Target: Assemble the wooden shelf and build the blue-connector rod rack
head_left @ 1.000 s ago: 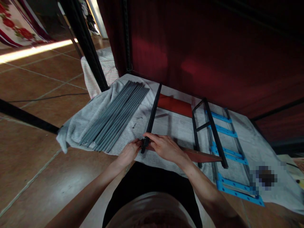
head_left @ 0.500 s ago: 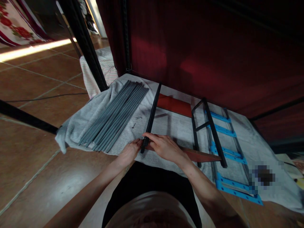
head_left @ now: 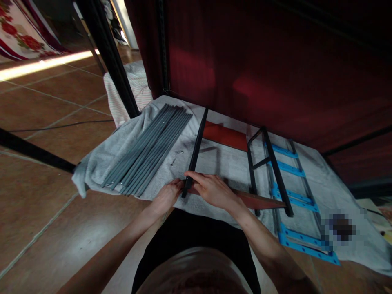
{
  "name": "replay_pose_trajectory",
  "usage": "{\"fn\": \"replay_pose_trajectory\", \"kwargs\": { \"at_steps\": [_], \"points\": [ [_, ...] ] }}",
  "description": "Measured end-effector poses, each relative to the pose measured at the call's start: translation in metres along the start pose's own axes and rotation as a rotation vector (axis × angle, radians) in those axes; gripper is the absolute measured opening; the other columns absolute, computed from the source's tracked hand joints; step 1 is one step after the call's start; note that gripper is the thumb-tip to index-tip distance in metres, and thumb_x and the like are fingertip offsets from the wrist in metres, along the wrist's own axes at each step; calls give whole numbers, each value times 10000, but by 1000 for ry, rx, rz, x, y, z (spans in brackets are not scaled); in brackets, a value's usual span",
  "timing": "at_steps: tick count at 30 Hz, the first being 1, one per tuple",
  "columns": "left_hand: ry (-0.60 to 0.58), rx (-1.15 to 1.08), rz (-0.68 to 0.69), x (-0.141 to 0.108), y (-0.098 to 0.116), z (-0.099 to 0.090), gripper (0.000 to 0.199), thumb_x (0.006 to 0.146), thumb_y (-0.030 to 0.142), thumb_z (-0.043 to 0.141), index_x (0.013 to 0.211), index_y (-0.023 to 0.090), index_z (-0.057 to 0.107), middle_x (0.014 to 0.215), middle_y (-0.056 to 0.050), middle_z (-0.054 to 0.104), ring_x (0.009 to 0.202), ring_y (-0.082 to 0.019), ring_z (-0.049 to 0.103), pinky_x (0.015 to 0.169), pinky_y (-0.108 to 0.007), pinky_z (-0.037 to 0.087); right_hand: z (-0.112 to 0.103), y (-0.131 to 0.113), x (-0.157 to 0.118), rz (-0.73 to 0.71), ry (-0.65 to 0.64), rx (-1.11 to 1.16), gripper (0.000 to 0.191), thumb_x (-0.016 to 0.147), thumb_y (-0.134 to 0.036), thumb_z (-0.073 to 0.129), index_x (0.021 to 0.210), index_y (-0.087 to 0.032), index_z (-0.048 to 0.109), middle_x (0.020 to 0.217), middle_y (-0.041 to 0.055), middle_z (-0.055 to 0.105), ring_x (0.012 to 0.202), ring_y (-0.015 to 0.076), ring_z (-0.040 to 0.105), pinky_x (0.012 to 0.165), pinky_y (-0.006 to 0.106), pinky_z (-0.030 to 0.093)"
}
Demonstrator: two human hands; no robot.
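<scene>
1. A dark red curtain point(head_left: 260, 57) hangs along the far side, filling the upper scene from centre to right.
2. A brown tiled floor point(head_left: 45, 200) spreads across the left; a dark cable point(head_left: 61, 125) lies over it.
3. A cloth-covered bench point(head_left: 339, 183), pale grey, stretches from left to right in front of the person; a patch at its right end is blurred out.
4. A black frame point(head_left: 197, 147) stands mid-bench; its left bar slants from far to near, and a brown board point(head_left: 259, 201) spans the near side to its right part.
5. Grey rods point(head_left: 150, 149) lie side by side at the left of the bench.
6. Blue strips point(head_left: 289, 168) with holes lie across dark rails at the right, beside the frame.
7. An orange-red panel point(head_left: 225, 136) sits on the far side, between the frame's two parts.
8. The right hand point(head_left: 214, 190) is closed over the board's left end and the bar's near end; the left hand point(head_left: 170, 192) has its fingers bent together against the bar's left side; whether it grips anything cannot be told.
9. Small metal pieces point(head_left: 179, 152) lie between rods and bar.
</scene>
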State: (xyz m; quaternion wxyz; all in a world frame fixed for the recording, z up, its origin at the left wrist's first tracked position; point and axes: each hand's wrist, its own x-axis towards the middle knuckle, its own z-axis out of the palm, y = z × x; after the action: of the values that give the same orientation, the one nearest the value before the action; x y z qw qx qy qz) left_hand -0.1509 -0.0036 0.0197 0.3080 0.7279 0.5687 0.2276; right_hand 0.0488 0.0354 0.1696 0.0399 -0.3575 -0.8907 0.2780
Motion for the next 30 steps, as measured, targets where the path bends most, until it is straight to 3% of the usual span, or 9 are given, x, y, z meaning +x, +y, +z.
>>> {"fn": "replay_pose_trajectory", "kwargs": {
  "at_steps": [8, 16, 30],
  "points": [
    [-1, 67, 1, 0, 4, -5, 268, 898, 122, 407, 921, 145, 673, 1020, -97, 675, 856, -181, 665, 815, -296, 528, 0, 0, 1, 10, -8, 2, 531, 970, -170, 438, 1476, -330, 445, 1370, -5, 646, 1198, 196, 642, 1022, 337, 481],
    [-2, 61, -8, 1, -1, -2, 269, 916, 151, 410, 1007, 159, 662, 1018, -77, 688, 868, -181, 666, 818, -294, 527, -1, 0, -1, -13, 14, 4, 521, 975, -174, 422, 1475, -318, 452, 1376, 2, 641, 1204, 197, 639, 1031, 341, 482],
    [-19, 77, -11, 3, 3, -4, 234, 911, 172, 425, 924, 165, 659, 965, -72, 679, 823, -177, 658, 768, -286, 515, 0, -1, -1, -3, 13, 6, 530, 973, -169, 420, 1479, -325, 450, 1388, -3, 633, 1212, 190, 637, 1042, 339, 478]
  ]
}}
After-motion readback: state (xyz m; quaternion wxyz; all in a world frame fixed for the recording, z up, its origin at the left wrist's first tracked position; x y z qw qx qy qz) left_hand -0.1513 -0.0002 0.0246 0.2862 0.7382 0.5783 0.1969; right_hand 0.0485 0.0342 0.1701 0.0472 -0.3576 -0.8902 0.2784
